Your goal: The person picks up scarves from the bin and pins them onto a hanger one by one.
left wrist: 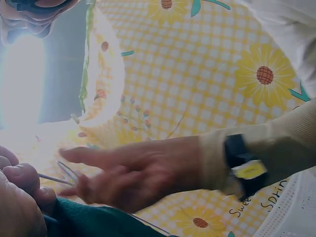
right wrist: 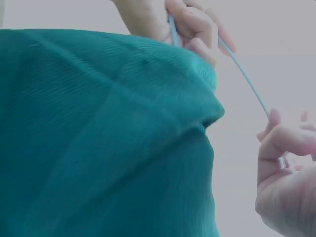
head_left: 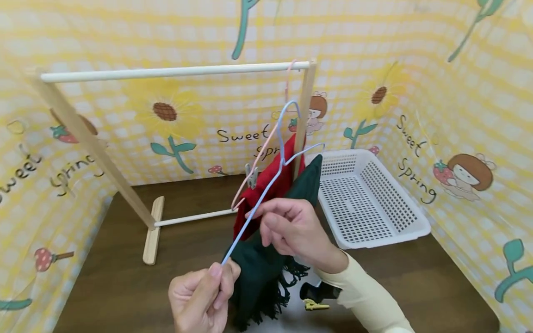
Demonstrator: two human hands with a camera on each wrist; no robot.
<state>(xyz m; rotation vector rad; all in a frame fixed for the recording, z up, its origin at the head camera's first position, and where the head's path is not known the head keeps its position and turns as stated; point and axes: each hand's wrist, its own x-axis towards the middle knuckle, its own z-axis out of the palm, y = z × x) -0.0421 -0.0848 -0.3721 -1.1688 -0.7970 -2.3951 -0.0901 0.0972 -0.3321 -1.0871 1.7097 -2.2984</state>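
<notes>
My left hand (head_left: 204, 293) pinches the lower left corner of a light blue clothes hanger (head_left: 264, 194) between thumb and fingers. A dark green fringed scarf (head_left: 256, 277) hangs over the hanger's lower part. My right hand (head_left: 293, 231) is beside the hanger's left arm, index fingertip at the wire, thumb apart from it and the other fingers loosely bent. In the left wrist view the right hand (left wrist: 143, 170) is blurred. The green scarf (right wrist: 113, 123) fills much of the right wrist view and hides the hanger's lower bar.
Behind stands a wooden rack with a white top rail (head_left: 175, 72). A pink hanger (head_left: 266, 143) hangs at its right end, with red cloth (head_left: 275, 175) and a grey clip (head_left: 251, 176). A white basket (head_left: 347, 243) stands right. A small yellow clip-like thing (head_left: 315, 305) lies near the right wrist.
</notes>
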